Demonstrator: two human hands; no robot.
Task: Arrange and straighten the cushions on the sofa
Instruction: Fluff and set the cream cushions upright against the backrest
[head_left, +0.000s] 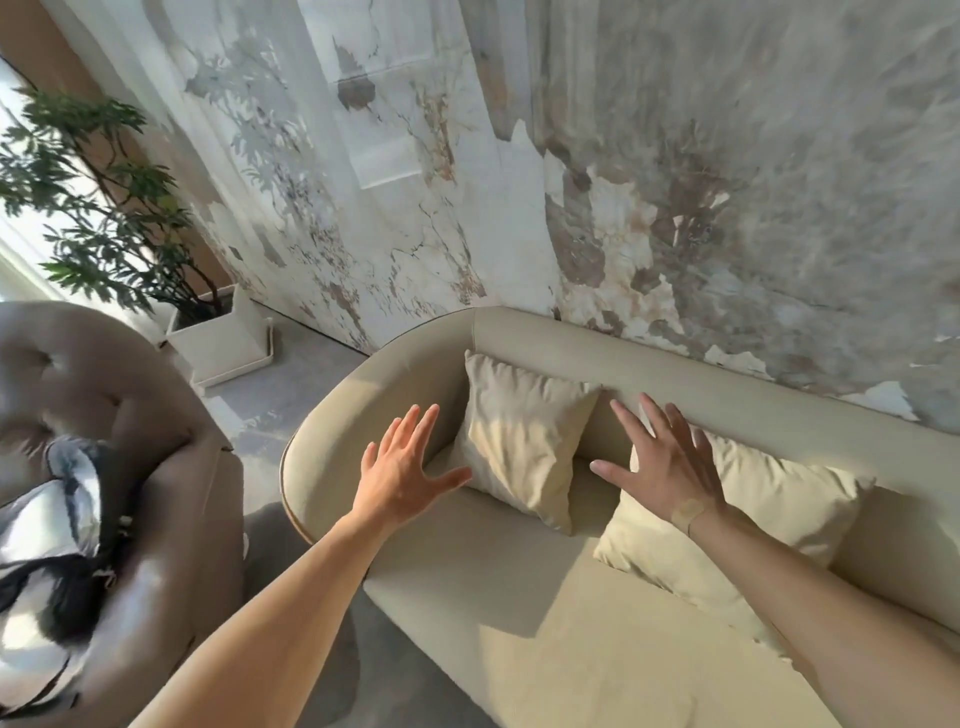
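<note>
A beige sofa (519, 639) runs along the marbled wall. A square beige cushion (519, 441) stands upright against the backrest in the sofa's left corner. A second, larger beige cushion (769, 514) leans low against the backrest to its right. My left hand (405, 467) hovers open with fingers spread just left of the upright cushion, its thumb close to the cushion's edge. My right hand (660, 462) is also open, fingers spread, held above the gap between the two cushions and partly covering the larger one. Neither hand holds anything.
A brown tufted armchair (156, 467) stands at the left with a black-and-white cushion (47, 561) on it. A potted plant in a white square planter (218, 338) sits behind it by the wall. Grey floor shows between chair and sofa.
</note>
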